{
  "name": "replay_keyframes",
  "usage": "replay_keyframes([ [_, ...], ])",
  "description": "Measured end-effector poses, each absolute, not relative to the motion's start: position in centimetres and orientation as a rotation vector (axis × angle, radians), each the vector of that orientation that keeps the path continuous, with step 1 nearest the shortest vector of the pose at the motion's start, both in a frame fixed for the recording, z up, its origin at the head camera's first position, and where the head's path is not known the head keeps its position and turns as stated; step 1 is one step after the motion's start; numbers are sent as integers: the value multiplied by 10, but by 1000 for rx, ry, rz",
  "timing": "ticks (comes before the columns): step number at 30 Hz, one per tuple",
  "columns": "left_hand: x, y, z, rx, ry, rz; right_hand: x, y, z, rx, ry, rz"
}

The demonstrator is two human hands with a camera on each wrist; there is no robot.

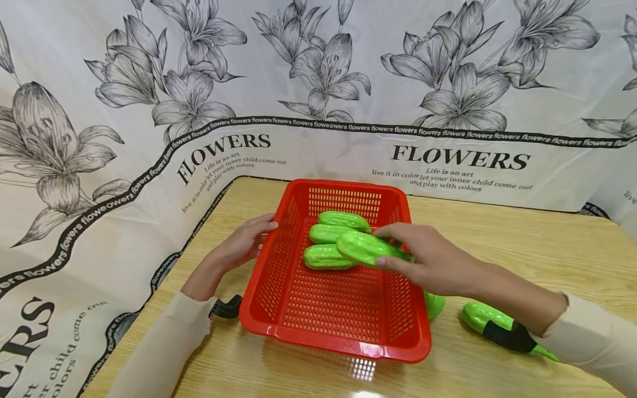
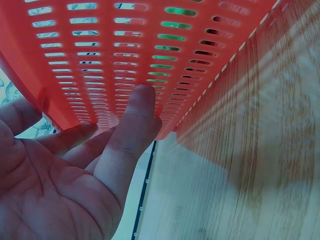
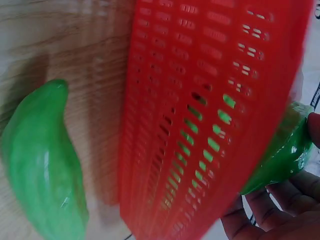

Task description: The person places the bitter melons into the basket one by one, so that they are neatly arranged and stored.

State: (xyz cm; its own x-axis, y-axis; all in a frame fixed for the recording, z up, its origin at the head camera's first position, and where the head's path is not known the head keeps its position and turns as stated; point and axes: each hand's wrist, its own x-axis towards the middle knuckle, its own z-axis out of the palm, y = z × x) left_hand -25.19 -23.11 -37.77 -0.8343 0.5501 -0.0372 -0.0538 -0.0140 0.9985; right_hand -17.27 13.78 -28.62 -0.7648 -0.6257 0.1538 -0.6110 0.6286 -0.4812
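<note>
A red perforated plastic basket [image 1: 333,347] stands on the table. My left hand [image 1: 244,243] holds its left rim, thumb over the edge; in the left wrist view the fingers [image 2: 140,105] lie against the outer wall. Over the basket's right side, my right hand [image 1: 423,257] grips a glossy green ridged gourd [image 1: 363,247] between thumb and fingers. Beneath and left of that gourd, other green gourds [image 1: 325,258] lie side by side in the basket. The right wrist view shows the held gourd [image 3: 280,155] above the basket's rim, partly covered by the fingers.
Right of the basket on the wooden table [image 1: 537,249] lie one green gourd [image 1: 435,305], partly hidden by the basket wall, and another green gourd [image 1: 478,315] beneath my right forearm. Black wrist mounts [image 1: 226,308] show at both wrists. A flower-printed cloth [image 1: 323,149] hangs behind the table.
</note>
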Motion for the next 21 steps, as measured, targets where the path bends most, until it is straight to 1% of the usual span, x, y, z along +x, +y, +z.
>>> replay_keyframes([
  [8,-252,-233,-376,512,1838,1901,-185,96,-310,-1031,2775,-617],
  [14,-252,-232,-376,506,1850,1883,-186,80,-323,-955,2777,-486],
  [21,-252,-232,-377,515,1850,1871,-192,70,-339,-879,2715,-506],
])
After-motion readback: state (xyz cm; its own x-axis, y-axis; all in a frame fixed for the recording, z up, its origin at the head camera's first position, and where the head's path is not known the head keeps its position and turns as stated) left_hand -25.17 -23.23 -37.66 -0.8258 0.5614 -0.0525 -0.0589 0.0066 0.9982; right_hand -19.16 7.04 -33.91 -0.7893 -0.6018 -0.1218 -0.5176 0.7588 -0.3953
